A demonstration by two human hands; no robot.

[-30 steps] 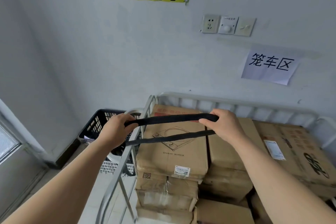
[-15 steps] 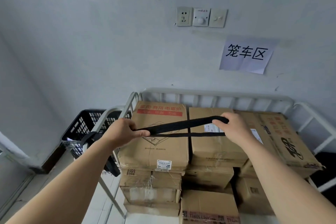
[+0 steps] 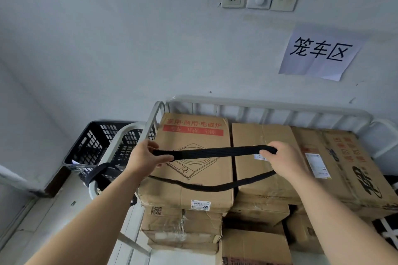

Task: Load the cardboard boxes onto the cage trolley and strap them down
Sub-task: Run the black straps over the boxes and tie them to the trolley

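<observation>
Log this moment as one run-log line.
stage: strapping | left hand: grips black woven strap | right hand: grips strap | brown cardboard boxes: loaded on white cage trolley

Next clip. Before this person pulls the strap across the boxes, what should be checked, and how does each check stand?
1. Left hand grips strap: ok.
2. Right hand grips strap: ok.
3. Cardboard boxes stacked inside cage trolley: ok.
4. Strap anchored on the trolley's left side: wrapped round the frame; fastening cannot tell.
5. Strap free of twists: cannot tell.
</observation>
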